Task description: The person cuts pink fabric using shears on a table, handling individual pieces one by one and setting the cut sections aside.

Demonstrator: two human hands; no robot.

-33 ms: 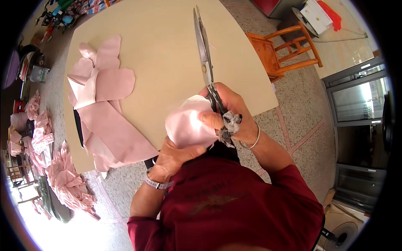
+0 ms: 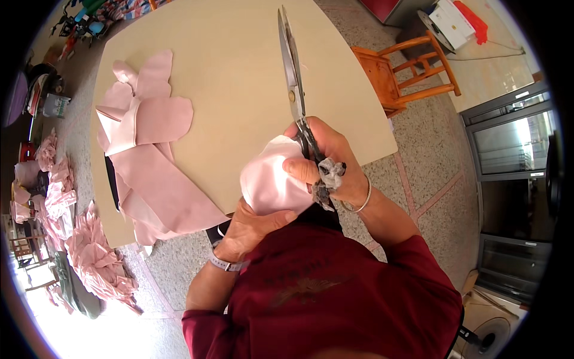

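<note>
white box (image 2: pixel 447 24) | red package (image 2: pixel 473 21) on it | top right, floor

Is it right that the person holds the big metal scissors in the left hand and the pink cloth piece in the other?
Not quite. The head view shows the big metal scissors in the right hand; the left hand holds the pink cloth piece.

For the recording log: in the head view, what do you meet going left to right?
Heap of pink scraps on the floor → pink cut pieces on the table → left hand → pink fabric piece → right hand gripping scissors → wooden chair.
</note>
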